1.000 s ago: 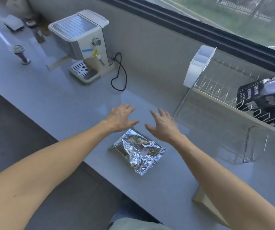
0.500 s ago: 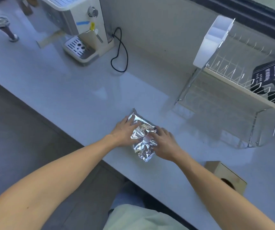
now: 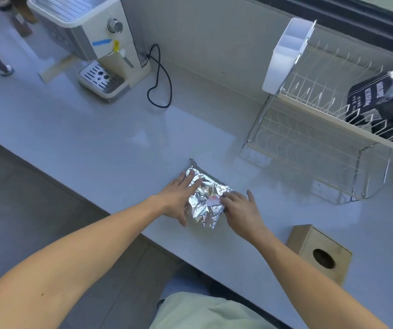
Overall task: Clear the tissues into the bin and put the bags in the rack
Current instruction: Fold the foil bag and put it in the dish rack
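While lying flat near the front edge of the bench (image 3: 96, 143):
foil bag (image 3: 206, 201): sitting crumpled between both hands
left hand (image 3: 179, 198): pressing straight fingers on the bag's left side
right hand (image 3: 241, 212): gripping the bag's right edge with curled fingers
rack (image 3: 314, 143): standing well to the right, holding a black bag (image 3: 380, 98)

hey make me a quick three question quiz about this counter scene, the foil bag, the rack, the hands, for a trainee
1. True or false: the foil bag already sits in the dish rack.
2. Which hand lies flat across the foil bag's top? A) left hand B) right hand C) neither
3. Fill in: the bag already on the rack's upper tier is ____ in colour.

Key
1. False: it lies on the counter, both hands touching it.
2. A; the right hand is at the bag's edge.
3. Black: the black bag.
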